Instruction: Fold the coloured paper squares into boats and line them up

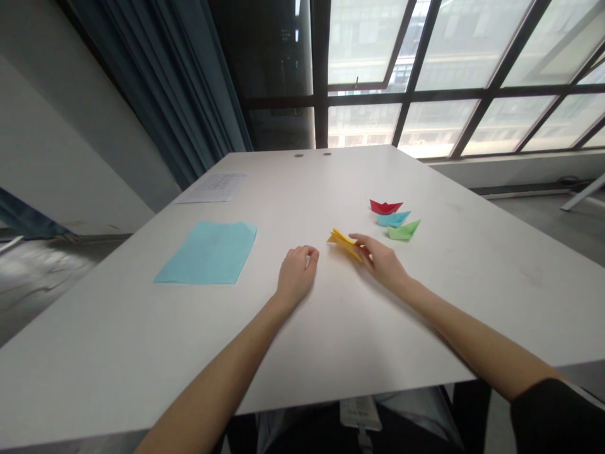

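My right hand (379, 258) pinches a yellow folded paper boat (344, 242) by its right end, just over the white table. To its left, my left hand (297, 270) rests on the tabletop with its fingers curled in; no object shows in it. Beyond my right hand stand a green paper boat (403, 231), a light blue paper boat (393, 219) and a red paper boat (386, 207), close together in a row. Left of my left hand lies light blue square paper (208, 253), flat, with one far corner slightly raised.
The white table (302, 189) stretches away toward large windows (449, 75). A printed sheet (213, 188) lies near its far left edge. Two round dark spots sit at the far end. A blue curtain (174, 82) hangs behind on the left.
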### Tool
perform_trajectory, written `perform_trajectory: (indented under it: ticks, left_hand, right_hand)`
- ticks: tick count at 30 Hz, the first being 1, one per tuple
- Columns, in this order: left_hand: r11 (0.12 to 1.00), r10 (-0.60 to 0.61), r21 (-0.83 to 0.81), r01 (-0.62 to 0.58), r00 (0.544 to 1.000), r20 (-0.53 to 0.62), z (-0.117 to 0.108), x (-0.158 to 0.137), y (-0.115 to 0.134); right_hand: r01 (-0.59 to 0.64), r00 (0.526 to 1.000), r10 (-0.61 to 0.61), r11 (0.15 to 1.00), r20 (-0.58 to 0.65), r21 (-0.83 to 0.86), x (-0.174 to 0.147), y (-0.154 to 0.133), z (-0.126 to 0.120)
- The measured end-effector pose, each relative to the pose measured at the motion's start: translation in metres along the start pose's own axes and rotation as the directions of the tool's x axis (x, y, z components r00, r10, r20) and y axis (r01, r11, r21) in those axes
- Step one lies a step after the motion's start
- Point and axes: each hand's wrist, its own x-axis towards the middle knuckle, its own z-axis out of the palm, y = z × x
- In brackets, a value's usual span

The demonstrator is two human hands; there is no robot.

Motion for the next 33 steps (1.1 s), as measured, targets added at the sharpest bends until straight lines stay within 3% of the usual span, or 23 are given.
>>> perform_trajectory:
  ticks: [4, 7, 12, 15, 18, 22, 28, 33]
  left_hand:
    - [0.999, -0.010, -0.039, 0.010, 1.000, 0.008, 0.000, 0.000, 0.000]
    - [0.997, -0.029, -0.071, 0.031, 0.999, 0.018, -0.001, 0.000, 0.000]
    - [0.962, -0.121, -0.243, 0.128, 0.992, 0.044, 0.001, 0.000, -0.001]
    - [0.919, -0.195, -0.343, 0.195, 0.980, 0.035, 0.003, 0.001, -0.002]
    - [0.924, -0.217, -0.319, 0.213, 0.976, 0.022, 0.003, 0.002, -0.003]
    - [0.954, -0.201, -0.221, 0.201, 0.979, 0.020, 0.002, 0.002, -0.008]
    - [0.997, -0.071, 0.037, 0.071, 0.997, 0.004, 0.003, 0.003, -0.012]
    - [0.991, -0.030, 0.131, 0.028, 0.999, 0.016, 0.006, 0.004, -0.014]
  right_hand:
    - [-0.194, 0.961, 0.232, 0.953, -0.149, 0.234, 0.003, 0.004, -0.001]
    - [-0.265, 0.917, 0.361, 0.869, -0.169, 0.417, 0.006, 0.005, 0.001]
    - [-0.425, 0.848, 0.529, 0.640, 0.034, 0.640, 0.004, 0.001, 0.011]
    - [-0.509, 0.825, 0.541, 0.587, 0.163, 0.630, 0.002, -0.004, 0.016]
    - [-0.534, 0.841, 0.499, 0.703, 0.209, 0.471, 0.000, -0.005, 0.015]
    - [-0.426, 0.889, 0.385, 0.894, 0.246, 0.138, 0.000, -0.008, 0.008]
    - [-0.293, 0.894, 0.305, 0.952, 0.327, -0.089, -0.003, -0.015, 0.005]
    - [-0.069, 0.940, 0.107, 0.989, 0.323, -0.127, -0.005, -0.014, 0.007]
